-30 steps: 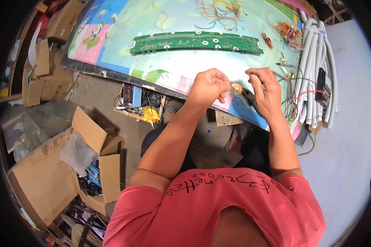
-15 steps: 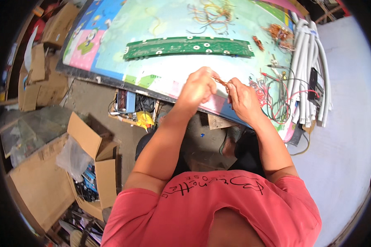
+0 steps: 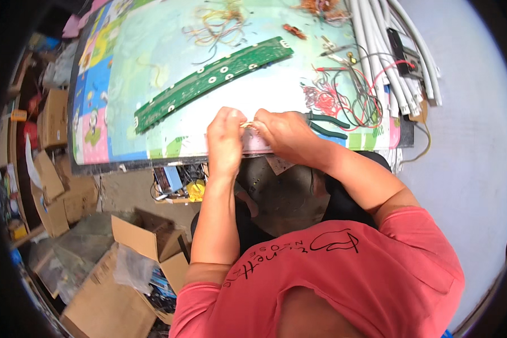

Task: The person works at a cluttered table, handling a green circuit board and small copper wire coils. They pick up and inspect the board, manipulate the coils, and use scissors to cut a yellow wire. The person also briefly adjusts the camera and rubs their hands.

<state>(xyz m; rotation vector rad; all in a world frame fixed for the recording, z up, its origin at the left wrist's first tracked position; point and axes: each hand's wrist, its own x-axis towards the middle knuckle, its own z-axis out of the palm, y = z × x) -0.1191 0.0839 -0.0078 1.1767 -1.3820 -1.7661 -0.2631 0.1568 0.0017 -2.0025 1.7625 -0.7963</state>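
Observation:
Near the front edge of the table, my left hand (image 3: 225, 141) and my right hand (image 3: 281, 134) are close together with fingers pinched. A small twisted bundle of copper wire (image 3: 248, 125) spans the gap between them; its ends are hidden by my fingers. Just right of my right hand lie pliers with dark green handles (image 3: 331, 119), their jaws partly covered by that hand. Beyond my hands a long green circuit board (image 3: 211, 79) lies slanted across the table.
Loose coloured wires (image 3: 222, 22) lie at the back, with a copper coil (image 3: 294, 31) to their right. Red wire scraps (image 3: 324, 100), test leads (image 3: 372, 107) and a meter (image 3: 408, 59) are at right beside white tubes (image 3: 372, 50). Cardboard boxes (image 3: 135, 239) stand on the floor at left.
The view has shifted, and the table's things appear turned and further left. Both hands have come closer together around the copper wire. Pliers now show beside my right hand.

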